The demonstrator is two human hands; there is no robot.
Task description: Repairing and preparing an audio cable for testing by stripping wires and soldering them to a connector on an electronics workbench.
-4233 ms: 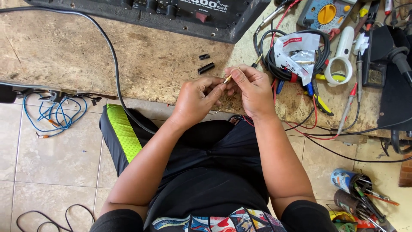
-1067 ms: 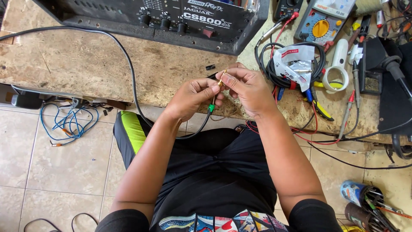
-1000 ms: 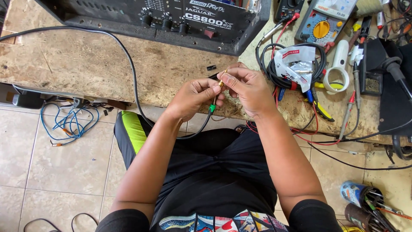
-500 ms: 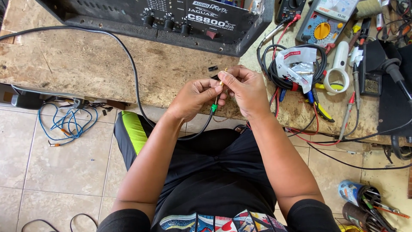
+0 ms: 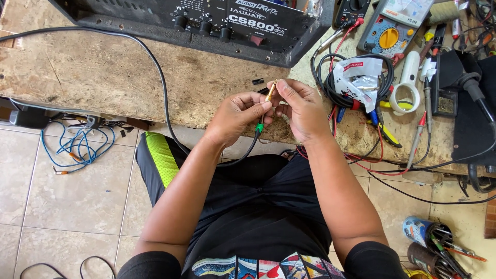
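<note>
Your left hand (image 5: pixel 235 116) and right hand (image 5: pixel 302 108) both pinch the gold plug (image 5: pixel 270 91) with closed fingers; its black cable (image 5: pixel 243 155) hangs over the surface (image 5: pixel 103 77).

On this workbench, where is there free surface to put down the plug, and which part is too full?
Bare worn wooden benchtop lies left of the hands, between the black amplifier behind and the bench's front edge; only a black cable crosses it. Right of the right hand it is crowded: coiled black leads, a white magnifier and a grey-yellow multimeter.

Gold plug (image 5: pixel 271 91) mostly hidden between fingertips, black amplifier (image 5: pixel 206 20) cut off at top edge, tool cup (image 5: pixel 439 248) cropped at bottom right.
</note>
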